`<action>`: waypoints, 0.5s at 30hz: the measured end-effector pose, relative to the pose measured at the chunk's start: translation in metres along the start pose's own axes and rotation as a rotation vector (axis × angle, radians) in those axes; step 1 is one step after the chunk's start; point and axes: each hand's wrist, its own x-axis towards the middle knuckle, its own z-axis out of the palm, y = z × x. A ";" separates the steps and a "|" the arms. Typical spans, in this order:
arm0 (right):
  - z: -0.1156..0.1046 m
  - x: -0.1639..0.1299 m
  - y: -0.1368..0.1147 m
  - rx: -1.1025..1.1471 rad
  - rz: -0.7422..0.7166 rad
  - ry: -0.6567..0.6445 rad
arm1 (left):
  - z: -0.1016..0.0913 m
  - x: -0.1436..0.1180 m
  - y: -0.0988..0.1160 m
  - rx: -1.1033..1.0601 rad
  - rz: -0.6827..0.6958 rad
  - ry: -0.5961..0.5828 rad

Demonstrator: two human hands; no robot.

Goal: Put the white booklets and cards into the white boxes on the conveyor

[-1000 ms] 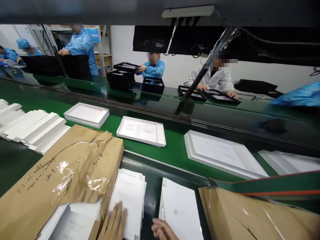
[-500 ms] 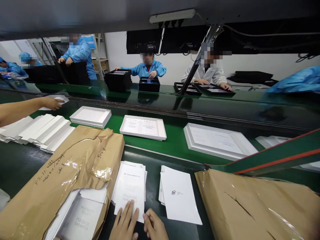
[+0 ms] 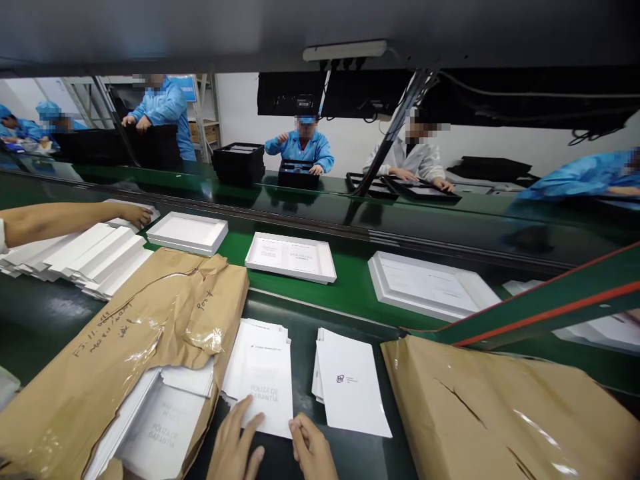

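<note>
A small pile of white warranty leaflets (image 3: 267,367), printed "Poliza de Garantia", lies in front of me. My left hand (image 3: 235,437) has its fingers spread, with the fingertips on the lower left of the top leaflet. At that leaflet's lower right corner, my right hand (image 3: 313,443) is closed, thumb and forefinger pinching the edge. To its right sits a second pile of white booklets (image 3: 356,387) with a small dark logo, its top one askew. More leaflets (image 3: 165,427) show inside the torn brown paper package (image 3: 165,320) on the left.
White box trays (image 3: 187,233) stand along the green conveyor (image 3: 345,303); two, a middle tray (image 3: 290,273) and a right tray (image 3: 435,283), hold printed papers. Another brown package (image 3: 500,413) lies right. A co-worker's arm (image 3: 75,220) reaches in above folded white card (image 3: 95,260). Several workers sit opposite.
My left hand has drawn back down and left over the leaflet, uncovering more print. My right hand stays at the corner. The co-worker's arm has reached further right, and the view has shifted slightly.
</note>
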 end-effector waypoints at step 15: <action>-0.025 -0.032 0.027 0.166 -0.027 -0.056 | -0.022 0.017 -0.011 -0.582 -0.592 -0.338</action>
